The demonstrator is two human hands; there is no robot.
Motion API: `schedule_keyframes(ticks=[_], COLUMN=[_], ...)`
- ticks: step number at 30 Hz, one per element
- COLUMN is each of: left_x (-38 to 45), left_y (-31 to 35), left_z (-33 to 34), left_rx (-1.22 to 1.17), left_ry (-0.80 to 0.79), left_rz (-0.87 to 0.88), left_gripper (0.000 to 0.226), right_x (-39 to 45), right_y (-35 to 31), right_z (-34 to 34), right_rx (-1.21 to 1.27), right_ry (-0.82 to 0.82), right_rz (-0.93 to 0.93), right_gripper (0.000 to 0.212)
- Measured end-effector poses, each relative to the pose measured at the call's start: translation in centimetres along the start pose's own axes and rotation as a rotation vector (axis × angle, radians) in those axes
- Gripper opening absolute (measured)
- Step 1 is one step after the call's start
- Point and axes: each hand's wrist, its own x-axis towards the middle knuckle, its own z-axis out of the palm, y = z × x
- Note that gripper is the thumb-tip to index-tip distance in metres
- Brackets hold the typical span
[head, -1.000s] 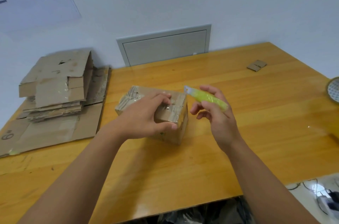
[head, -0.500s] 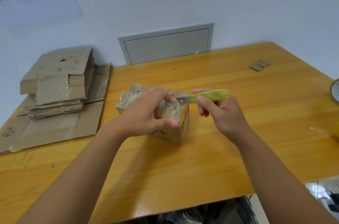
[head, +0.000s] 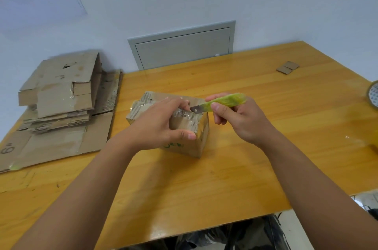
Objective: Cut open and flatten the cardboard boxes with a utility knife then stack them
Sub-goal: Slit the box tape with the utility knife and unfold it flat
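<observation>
A small taped cardboard box (head: 196, 139) stands in the middle of the wooden table (head: 204, 184). My left hand (head: 157, 125) lies over its top and grips it, thumb on the near side. My right hand (head: 239, 118) holds a yellow-green utility knife (head: 223, 102) just right of the box. The blade points left and its tip is at the box's top edge, next to my left fingertips. A stack of flattened cardboard boxes (head: 61, 94) lies at the table's left side.
A small cardboard scrap (head: 287, 67) lies at the far right of the table. A roll of tape (head: 373, 94) shows at the right edge. A grey wall panel (head: 182, 47) sits behind the table. The table's near edge runs below my forearms.
My right hand turned the knife from pointing up-left to pointing left and brought the blade down to the box's top edge. My left hand stayed on the box.
</observation>
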Motion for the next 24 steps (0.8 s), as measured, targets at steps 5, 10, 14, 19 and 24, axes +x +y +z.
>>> schedule_keyframes(ticks=[5, 10, 14, 19, 24], left_x=[0.0, 0.0, -0.1, 0.0, 0.1], left_y=[0.2, 0.1, 0.1, 0.1, 0.0], left_z=[0.0, 0.0, 0.1, 0.2, 0.3], left_rx=[0.000, -0.012, -0.004, 0.002, 0.029], left_ry=[-0.003, 0.004, 0.018, 0.039, 0.052], left_rz=[0.002, -0.003, -0.018, -0.013, 0.002], left_gripper=[0.068, 0.065, 0.067, 0.064, 0.067], right_x=[-0.1, -0.2, -1.5, -2.7, -2.6], right_y=[0.4, -0.1, -0.1, -0.7, -0.7], right_z=[-0.7, -0.7, 0.8, 3.1, 3.5], right_rx=[-0.100, -0.128, 0.002, 0.297, 0.371], right_ry=[-0.078, -0.081, 0.207, 0.433, 0.449], right_rz=[-0.023, -0.010, 0.080, 0.249, 0.291], right_gripper=[0.017, 0.016, 0.020, 0.012, 0.011])
